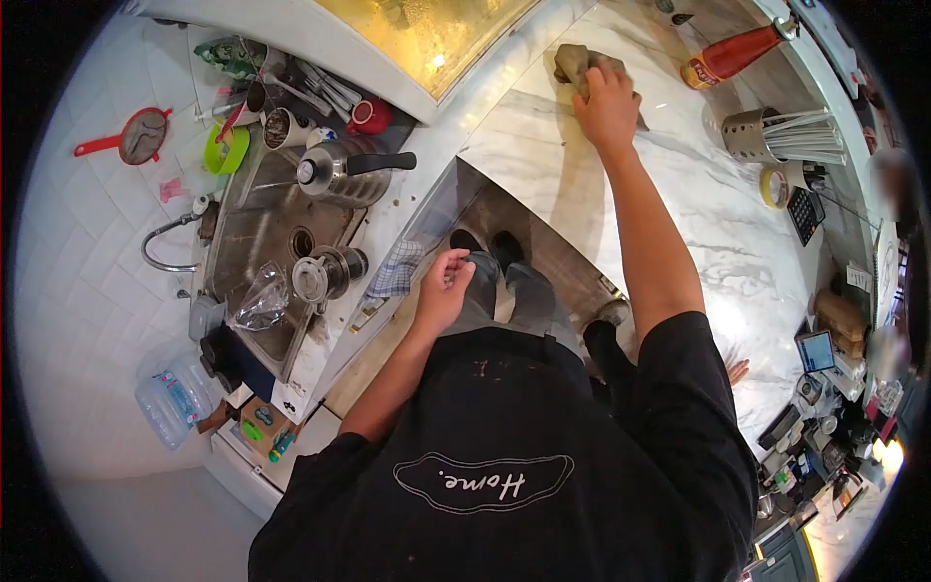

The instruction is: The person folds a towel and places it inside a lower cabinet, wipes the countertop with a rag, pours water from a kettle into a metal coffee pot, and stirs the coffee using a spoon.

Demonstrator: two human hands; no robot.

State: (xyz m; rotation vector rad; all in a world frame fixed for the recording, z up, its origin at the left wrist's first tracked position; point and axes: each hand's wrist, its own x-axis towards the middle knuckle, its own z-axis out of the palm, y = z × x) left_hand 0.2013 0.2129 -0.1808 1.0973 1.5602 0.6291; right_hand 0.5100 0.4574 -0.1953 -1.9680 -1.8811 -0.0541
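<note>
My right hand (609,105) presses on a crumpled greyish-brown cloth (574,64) on the white marble-patterned countertop (543,116). Its fingers are closed over the cloth, and part of the cloth is hidden under the palm. My left hand (446,288) hangs in the air in front of my body, above my legs. The fingers are loosely bent, with nothing seen in them. Nearest to it is a blue checked cloth (396,269) draped over the edge of the sink counter.
The metal sink (238,242) on the left is flanked by a kettle (339,173) and a steel pot-like vessel (328,275). A red sauce bottle (734,56) and a steel holder (745,136) of straws line the right counter. Another person's hand (739,371) rests by that counter.
</note>
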